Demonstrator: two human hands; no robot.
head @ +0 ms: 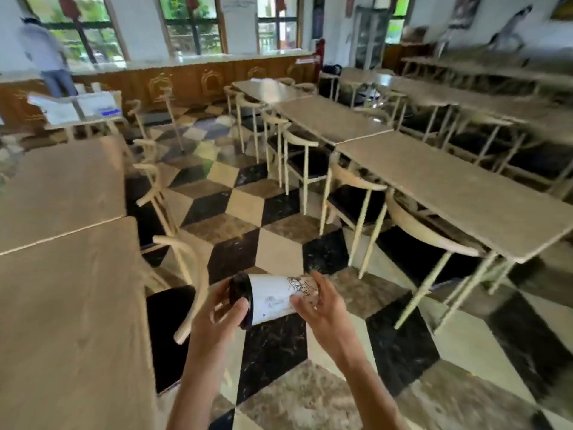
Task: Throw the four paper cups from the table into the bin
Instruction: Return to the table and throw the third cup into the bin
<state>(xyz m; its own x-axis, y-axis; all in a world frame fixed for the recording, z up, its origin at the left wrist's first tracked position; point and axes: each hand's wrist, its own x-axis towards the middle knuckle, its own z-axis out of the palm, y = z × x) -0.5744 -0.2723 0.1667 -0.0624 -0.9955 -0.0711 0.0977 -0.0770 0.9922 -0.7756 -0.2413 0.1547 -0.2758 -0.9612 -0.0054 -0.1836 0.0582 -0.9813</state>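
**Cup held sideways between two hands, low in the frame**

Both hands meet at the lower centre of the frame, over the chequered floor (279,252) of black, cream and brown tiles. Between them lies a white paper cup (273,297), turned on its side, with a dark lid at its left end and a dark line drawing near its right end. The left hand (217,318) curls round the lidded end, thumb laid over the rim of the lid, fingers behind it. The right hand (316,302) closes on the opposite end, thumb across the printed wall and fingertips wrapped over the top. So both hands are gripping the one cup, each at its own end; it hangs in the air, touching no table.

Along the left edge of the frame runs a pale wooden table (62,321), with a light chair (186,274) with a dark seat tucked just beside it. To the right, a row of grey-topped tables (449,193) recedes toward the upper centre, pale chairs pushed under them. In the upper left a person (46,54) in a light top stands near the windows (186,23), blurred. The whole picture is smeared with motion, so the cup's print cannot be read
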